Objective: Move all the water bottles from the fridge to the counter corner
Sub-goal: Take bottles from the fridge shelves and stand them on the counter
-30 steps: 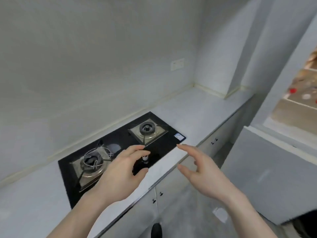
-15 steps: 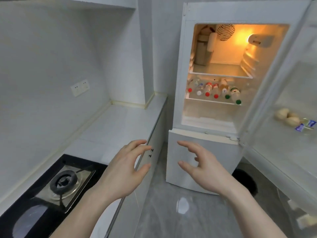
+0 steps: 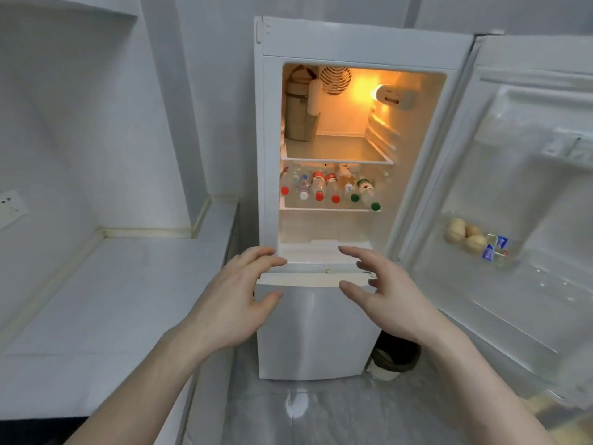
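White kitchen walls now frame the open fridge (image 3: 353, 43) head-on instead of the stove, so with the bottles (image 3: 327, 187) lying on its middle shelf, the left hand (image 3: 236, 303) and right hand (image 3: 385, 300), both spread and empty, can start reaching.

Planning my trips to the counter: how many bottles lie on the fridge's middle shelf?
7 capped plastic bottles lying side by side, caps outward: red, white, red, red, white, green, green. More may hide behind.

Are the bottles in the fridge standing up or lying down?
Lying down. The bottles lie side by side on the middle shelf, with their round caps pointing out toward the open front.
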Motion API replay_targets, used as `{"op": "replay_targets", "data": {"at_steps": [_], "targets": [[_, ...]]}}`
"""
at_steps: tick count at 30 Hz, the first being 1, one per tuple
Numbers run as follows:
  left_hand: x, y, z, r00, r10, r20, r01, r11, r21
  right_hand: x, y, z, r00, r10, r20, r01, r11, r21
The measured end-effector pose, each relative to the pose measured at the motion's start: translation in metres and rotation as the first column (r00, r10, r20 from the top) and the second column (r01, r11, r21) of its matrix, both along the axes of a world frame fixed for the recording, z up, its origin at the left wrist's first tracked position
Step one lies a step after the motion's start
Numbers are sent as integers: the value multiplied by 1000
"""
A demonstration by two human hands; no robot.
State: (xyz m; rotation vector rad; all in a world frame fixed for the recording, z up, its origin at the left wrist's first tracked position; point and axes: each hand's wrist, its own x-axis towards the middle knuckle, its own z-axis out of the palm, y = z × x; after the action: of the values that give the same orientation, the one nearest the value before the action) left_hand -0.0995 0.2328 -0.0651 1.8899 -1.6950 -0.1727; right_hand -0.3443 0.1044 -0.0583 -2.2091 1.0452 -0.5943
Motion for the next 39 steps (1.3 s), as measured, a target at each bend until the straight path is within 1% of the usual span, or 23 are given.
{"op": "replay_targets", "data": {"at_steps": [2,6,9,15,21,27,30,32,36,39], "targets": [[-1,-25,2,998,-62,-10,62,998,12,-5,-14,2,999,-50,3,50,999,-8],[1,-73,6,991,-128,35,127,991,38,-12,-41,8,994,-110,-7,110,993,-52],[1,-104,5,988,-147,49,145,988,46,-16,-62,8,989,-148,3,147,987,-61],[-1,-188,2,975,-203,94,201,979,33,-29,-126,-1,979,-205,15,205,978,-24],[2,-272,-2,975,-207,85,201,977,77,-16,-208,-5,980,-201,-1,201,979,-26],[23,-359,-6,989,-117,88,106,987,118,20,-302,-14,987,-159,-2,159,987,21],[33,-398,-18,999,-31,27,26,987,161,41,-348,-21,991,-134,0,134,990,36],[42,-422,-28,998,59,-18,-54,980,191,58,-377,-29,991,-133,2,133,989,59],[62,-463,-39,968,216,-131,-175,947,271,89,-416,-47,983,-183,-9,182,973,145],[76,-492,-44,949,276,-153,-224,930,291,104,-442,-53,977,-214,-1,211,965,156]]}}
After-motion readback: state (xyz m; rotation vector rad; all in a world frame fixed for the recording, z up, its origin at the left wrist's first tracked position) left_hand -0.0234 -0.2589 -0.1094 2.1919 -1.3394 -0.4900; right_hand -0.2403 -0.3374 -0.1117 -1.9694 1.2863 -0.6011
